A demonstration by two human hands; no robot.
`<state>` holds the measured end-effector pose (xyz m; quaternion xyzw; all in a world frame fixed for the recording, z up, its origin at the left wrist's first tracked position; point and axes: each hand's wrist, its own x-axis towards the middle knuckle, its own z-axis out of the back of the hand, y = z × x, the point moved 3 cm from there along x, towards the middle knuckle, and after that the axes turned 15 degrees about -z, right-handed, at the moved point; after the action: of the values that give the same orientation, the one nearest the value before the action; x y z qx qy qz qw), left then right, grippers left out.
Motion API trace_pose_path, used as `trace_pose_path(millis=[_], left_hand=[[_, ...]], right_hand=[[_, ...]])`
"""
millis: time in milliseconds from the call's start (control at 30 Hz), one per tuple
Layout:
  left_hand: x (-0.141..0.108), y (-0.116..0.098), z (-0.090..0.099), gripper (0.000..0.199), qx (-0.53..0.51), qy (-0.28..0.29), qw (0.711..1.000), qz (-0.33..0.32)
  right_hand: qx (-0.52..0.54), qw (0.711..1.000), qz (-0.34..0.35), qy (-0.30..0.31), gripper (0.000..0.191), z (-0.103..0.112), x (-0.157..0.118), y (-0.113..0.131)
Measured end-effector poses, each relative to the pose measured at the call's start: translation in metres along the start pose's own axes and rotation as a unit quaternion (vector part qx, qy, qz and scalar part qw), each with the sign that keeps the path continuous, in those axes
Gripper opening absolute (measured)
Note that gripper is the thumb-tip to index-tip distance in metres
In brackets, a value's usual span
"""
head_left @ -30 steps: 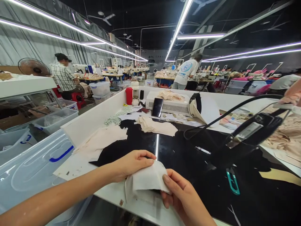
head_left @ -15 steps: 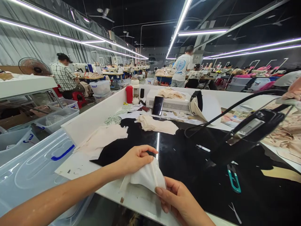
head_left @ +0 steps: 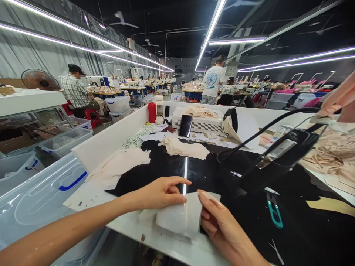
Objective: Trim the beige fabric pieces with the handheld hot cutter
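A piece of white fabric [head_left: 179, 218] is held up near the table's front edge. My left hand [head_left: 163, 192] pinches its upper left edge between thumb and fingers, the index finger stretched out above it. At its upper right, my right hand [head_left: 219, 218] grips the fabric between thumb and fingers. Part of the fabric reaches past my right thumb. Beyond my hands, a stack of cream fabric pieces [head_left: 184, 147] lies on the black surface [head_left: 222, 177]. More pale fabric [head_left: 119, 165] lies to the left.
Teal-handled snips [head_left: 274, 212], tweezers [head_left: 276, 252] and a black device [head_left: 280, 159] with a cable are on the right. A phone [head_left: 185, 125] leans against a white box [head_left: 177, 119]. A lidded plastic bin [head_left: 41, 195] stands at the left. People sit and stand farther off.
My right hand has moved up and slightly right along the fabric, whose right part is now raised. My left hand has shifted slightly, still on the fabric.
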<state>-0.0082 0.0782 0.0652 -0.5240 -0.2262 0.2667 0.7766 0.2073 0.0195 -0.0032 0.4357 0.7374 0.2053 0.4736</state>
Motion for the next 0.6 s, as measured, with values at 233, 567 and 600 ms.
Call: trace_pose_path(millis=[233, 567, 600], left_hand=[[-0.003, -0.001, 0.046, 0.032, 0.455, -0.037, 0.884, -0.096], [-0.029, 0.002, 0.02, 0.029, 0.355, 0.121, 0.923, -0.087], [-0.025, 0.002, 0.016, 0.029, 0.355, 0.108, 0.922, -0.112]], right_hand=[[-0.053, 0.985, 0.123, -0.111, 0.061, 0.004, 0.001, 0.045], [-0.469, 0.854, 0.2, -0.101, 0.034, 0.05, -0.014, 0.016], [-0.489, 0.84, 0.214, -0.096, 0.031, 0.053, -0.015, 0.015]])
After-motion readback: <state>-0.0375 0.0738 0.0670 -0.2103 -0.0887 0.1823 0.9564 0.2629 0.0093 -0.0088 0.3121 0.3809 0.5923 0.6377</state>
